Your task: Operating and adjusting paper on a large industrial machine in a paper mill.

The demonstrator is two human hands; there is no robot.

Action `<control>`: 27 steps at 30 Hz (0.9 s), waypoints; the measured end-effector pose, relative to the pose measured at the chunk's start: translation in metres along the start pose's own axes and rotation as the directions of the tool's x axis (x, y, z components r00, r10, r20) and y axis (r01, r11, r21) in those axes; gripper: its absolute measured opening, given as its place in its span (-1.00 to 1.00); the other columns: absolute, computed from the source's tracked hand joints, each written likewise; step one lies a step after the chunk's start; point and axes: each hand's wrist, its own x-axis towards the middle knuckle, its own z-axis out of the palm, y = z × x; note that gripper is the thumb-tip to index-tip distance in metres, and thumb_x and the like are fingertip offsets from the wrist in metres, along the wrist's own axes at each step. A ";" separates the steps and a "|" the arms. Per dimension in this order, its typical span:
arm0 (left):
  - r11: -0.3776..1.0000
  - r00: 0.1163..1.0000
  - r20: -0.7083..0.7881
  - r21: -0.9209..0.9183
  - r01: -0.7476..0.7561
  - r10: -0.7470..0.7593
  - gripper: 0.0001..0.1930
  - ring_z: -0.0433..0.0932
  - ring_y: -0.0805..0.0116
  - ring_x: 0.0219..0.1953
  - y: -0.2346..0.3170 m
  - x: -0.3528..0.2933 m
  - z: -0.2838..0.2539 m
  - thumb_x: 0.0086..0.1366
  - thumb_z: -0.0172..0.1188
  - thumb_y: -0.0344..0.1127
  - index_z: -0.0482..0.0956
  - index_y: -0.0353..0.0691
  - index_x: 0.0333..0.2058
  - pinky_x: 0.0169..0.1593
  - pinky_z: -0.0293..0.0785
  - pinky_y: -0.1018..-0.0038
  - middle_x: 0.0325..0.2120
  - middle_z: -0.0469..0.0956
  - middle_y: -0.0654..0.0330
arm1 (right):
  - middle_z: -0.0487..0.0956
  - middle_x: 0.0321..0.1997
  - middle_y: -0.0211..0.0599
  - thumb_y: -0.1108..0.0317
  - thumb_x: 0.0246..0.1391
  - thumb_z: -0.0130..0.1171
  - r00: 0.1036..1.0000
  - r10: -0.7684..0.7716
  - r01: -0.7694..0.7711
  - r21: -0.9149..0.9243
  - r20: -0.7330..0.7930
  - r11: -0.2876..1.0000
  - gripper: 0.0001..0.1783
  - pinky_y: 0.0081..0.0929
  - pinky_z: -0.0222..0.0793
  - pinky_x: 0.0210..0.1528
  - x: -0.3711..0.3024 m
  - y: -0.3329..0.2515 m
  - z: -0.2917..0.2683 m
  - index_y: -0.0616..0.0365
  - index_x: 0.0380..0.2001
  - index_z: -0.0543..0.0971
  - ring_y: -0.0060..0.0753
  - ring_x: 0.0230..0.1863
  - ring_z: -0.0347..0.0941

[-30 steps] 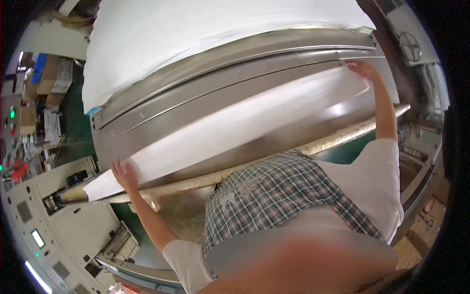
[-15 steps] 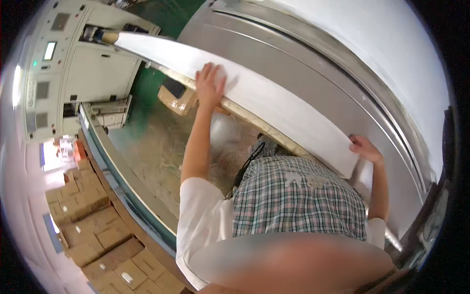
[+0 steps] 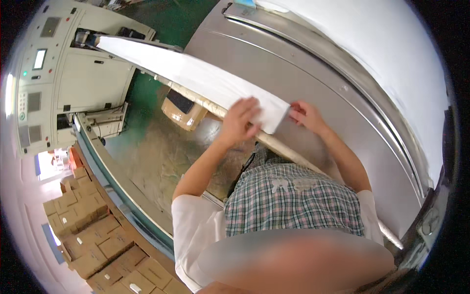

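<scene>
A long white sheet [image 3: 196, 76] stretches flat and slanted from upper left down to its near end at centre, lying along a pale roller bar [image 3: 289, 153] that runs diagonally beneath it

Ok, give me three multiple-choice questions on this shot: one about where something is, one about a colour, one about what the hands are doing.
1. Where are the stacked cardboard boxes?
A. lower left, on the floor
B. on the metal table
C. in the person's arms

2. What colour is the long folded sheet?
A. blue
B. white
C. black

3. What is the left hand doing?
A. hanging at the side
B. holding a box
C. pressing on the sheet's near end

Answers:
1 A, the boxes sit beside the long frame at lower left.
2 B, the sheet is plain white.
3 C, its fingers lie on the sheet, with the right hand at the same end's edge.
</scene>
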 end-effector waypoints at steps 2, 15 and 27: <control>0.993 0.995 0.094 -0.110 -0.033 0.043 -0.68 0.34 0.16 0.00 -0.009 0.003 -0.013 -0.02 0.13 -0.29 0.48 -0.14 -0.21 0.11 0.17 0.19 -0.11 0.42 0.10 | 0.47 -0.42 -0.36 0.24 0.05 0.02 0.953 -0.162 0.079 -0.306 -0.256 0.949 -0.68 -0.71 0.31 -0.56 0.022 0.016 -0.020 0.23 -0.19 0.40 -0.61 -0.52 0.39; 0.927 0.905 -0.218 -0.178 0.330 -0.365 -0.62 0.52 0.15 -0.30 -0.287 0.283 -0.007 0.11 0.02 0.04 0.51 -0.07 -0.21 -0.21 0.40 0.33 -0.31 0.53 0.11 | 0.48 -0.51 -0.23 0.26 0.04 0.00 0.354 -0.375 -0.500 -0.512 -0.857 0.698 -0.80 -0.42 0.34 -0.48 0.036 0.008 -0.077 0.16 -0.38 0.48 -0.34 -0.53 0.43; 0.520 0.725 -0.301 -0.849 0.092 -0.620 -0.69 0.43 0.45 -0.38 -0.344 0.405 0.077 0.15 -0.03 -0.17 0.55 -0.29 -0.36 -0.26 0.31 0.54 -0.46 0.52 0.21 | 0.44 -0.53 -0.25 0.32 -0.01 0.06 0.341 -0.386 -0.542 -0.515 -0.857 0.664 -0.84 -0.44 0.28 -0.48 0.049 -0.002 -0.064 0.20 -0.48 0.45 -0.32 -0.58 0.35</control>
